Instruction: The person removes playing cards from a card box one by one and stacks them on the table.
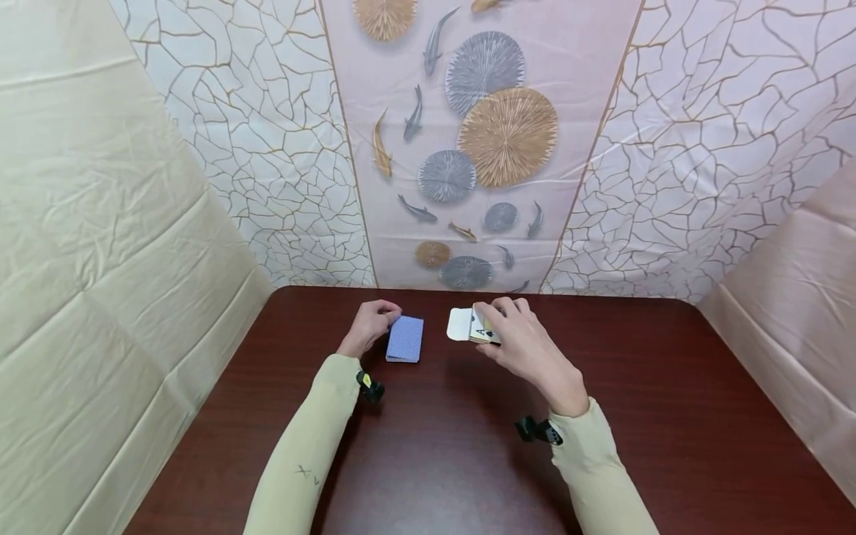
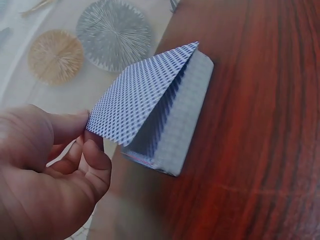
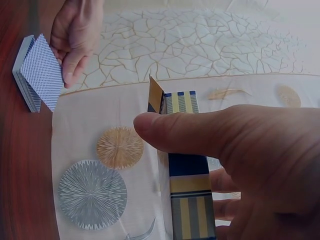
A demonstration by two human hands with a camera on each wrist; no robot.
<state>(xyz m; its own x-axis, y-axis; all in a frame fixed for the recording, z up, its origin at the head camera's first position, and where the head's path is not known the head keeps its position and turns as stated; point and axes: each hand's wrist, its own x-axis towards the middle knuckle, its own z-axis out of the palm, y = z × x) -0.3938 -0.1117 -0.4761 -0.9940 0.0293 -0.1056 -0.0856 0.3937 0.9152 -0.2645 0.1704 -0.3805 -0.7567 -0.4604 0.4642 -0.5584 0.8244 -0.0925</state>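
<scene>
Blue-and-white patterned playing cards lie face down in a deck point(image 1: 405, 349) on the table. Thumb and fingers of my left hand point(image 1: 366, 327) pinch the corner of the top card point(image 2: 142, 92), which is tilted up at one side from the stack point(image 2: 187, 112) under it. Off to the right, my right hand point(image 1: 528, 348) grips a card box point(image 3: 191, 192) striped in navy, gold and grey, thumb on one side and fingers on the other. Its white flap point(image 1: 459, 325) stands open toward the left. An ace point(image 1: 480, 331) shows at the box, partly covered by the fingers.
The dark reddish-brown table point(image 1: 428, 461) reaches back to a hanging cloth point(image 1: 461, 148) printed with fish and round leaf shapes. Cream cloth point(image 1: 100, 260) hangs along the left side, and similar cloth point(image 1: 796, 319) along the right.
</scene>
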